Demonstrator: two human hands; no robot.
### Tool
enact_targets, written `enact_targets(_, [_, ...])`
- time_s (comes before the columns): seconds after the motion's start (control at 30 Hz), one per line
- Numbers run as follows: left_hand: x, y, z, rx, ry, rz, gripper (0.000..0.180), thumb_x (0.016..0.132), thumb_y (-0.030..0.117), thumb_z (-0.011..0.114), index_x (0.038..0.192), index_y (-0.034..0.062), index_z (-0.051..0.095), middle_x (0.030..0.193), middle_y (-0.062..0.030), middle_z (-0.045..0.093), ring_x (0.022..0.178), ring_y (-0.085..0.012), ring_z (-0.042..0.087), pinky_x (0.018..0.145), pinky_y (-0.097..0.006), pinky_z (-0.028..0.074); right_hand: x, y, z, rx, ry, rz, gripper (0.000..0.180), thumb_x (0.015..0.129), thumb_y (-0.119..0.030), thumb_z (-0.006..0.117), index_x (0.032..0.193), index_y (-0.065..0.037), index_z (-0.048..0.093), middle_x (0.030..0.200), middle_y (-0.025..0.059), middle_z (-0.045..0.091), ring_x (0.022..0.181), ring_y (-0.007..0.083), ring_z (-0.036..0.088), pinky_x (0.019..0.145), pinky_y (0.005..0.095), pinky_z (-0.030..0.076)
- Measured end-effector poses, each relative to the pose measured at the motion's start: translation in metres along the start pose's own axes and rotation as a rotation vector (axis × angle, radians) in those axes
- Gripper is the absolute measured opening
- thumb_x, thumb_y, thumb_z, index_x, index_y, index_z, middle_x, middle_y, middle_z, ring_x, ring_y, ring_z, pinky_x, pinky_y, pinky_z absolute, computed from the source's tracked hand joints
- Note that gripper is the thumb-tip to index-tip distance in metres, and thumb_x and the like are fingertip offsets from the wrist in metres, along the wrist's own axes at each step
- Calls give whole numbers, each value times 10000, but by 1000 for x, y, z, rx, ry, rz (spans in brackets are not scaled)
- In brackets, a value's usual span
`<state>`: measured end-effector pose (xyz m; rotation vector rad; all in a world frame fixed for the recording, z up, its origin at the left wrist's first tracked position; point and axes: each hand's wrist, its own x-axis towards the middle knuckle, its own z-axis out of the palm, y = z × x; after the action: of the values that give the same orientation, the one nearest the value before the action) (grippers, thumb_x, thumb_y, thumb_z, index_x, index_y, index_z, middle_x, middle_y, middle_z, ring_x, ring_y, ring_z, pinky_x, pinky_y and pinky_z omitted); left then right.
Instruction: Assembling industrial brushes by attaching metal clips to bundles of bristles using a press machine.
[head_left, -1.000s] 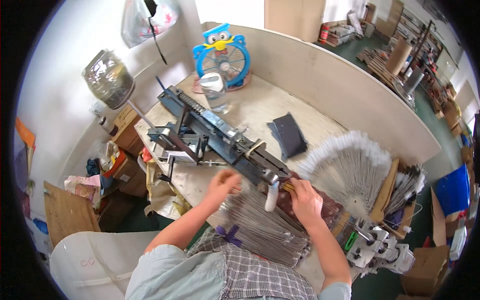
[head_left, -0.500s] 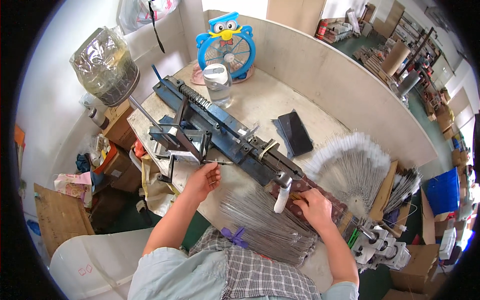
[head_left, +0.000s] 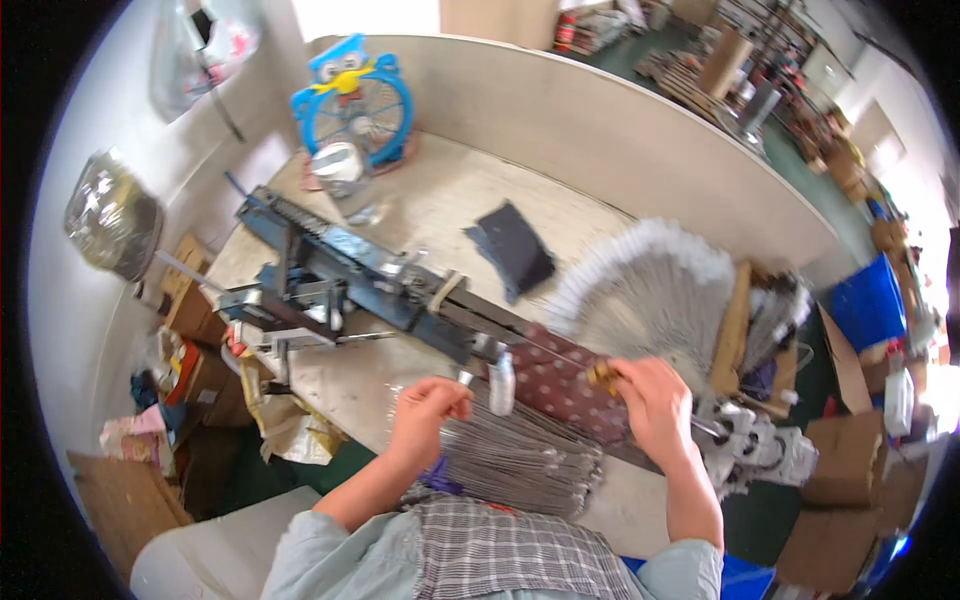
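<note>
Presently I log: one right hand (head_left: pixel 656 405) pinching one yellowish piece (head_left: pixel 601 375); one left hand (head_left: pixel 428 410) curled, contents unclear; one slender-stranded, wiry grey sheaf (head_left: pixel 525 458); one dotted maroon sheet (head_left: pixel 565 385).

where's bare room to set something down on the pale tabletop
Widest: the pale tabletop bordered by the round blue plastic fan, flat dark rectangle and beige partition. Smaller: between the straight grey wire bundle and the right forearm. Crowded: around the long blue metal machine, fanned white-tipped wires and spotted maroon cloth.
</note>
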<state>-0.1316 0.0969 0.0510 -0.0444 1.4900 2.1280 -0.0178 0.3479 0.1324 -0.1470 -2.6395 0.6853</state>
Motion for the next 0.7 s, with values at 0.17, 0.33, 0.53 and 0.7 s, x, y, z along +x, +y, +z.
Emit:
enact_targets(0.17, [4, -16, 95, -28, -277, -112, 141, 872, 119, 585, 843, -2, 649, 741, -49, 628, 608, -93, 524, 593, -235, 422, -6, 20, -2, 257, 16, 280, 164, 790, -102, 654, 932, -19, 651, 796, 113, 625, 728, 278, 597, 653, 346, 469])
enact_targets(0.33, [16, -36, 114, 47, -351, -46, 135, 882, 125, 587, 873, 4, 646, 800, -55, 640, 659, -81, 525, 609, -225, 422, -22, 31, -7, 316, -48, 331, 190, 820, -121, 652, 975, -11, 655, 840, 121, 657, 746, 233, 622, 674, 311, 476])
enact_targets(0.53, [16, -51, 125, 94, -383, -43, 145, 877, 134, 601, 890, -2, 652, 790, -30, 637, 637, -59, 509, 583, -202, 406, -25, 42, -8, 810, -96, 584, 199, 836, -113, 654, 994, 7, 657, 888, 109, 671, 777, 146, 609, 721, 259, 468])
enact_targets(0.7, [16, -35, 118, 10, -277, -112, 138, 871, 143, 614, 889, 9, 646, 775, -26, 629, 644, -65, 510, 594, -204, 415, -35, 42, -5, 479, -49, 280, 200, 772, -85, 693, 963, -31, 669, 745, 69, 620, 676, 194, 571, 649, 295, 461])
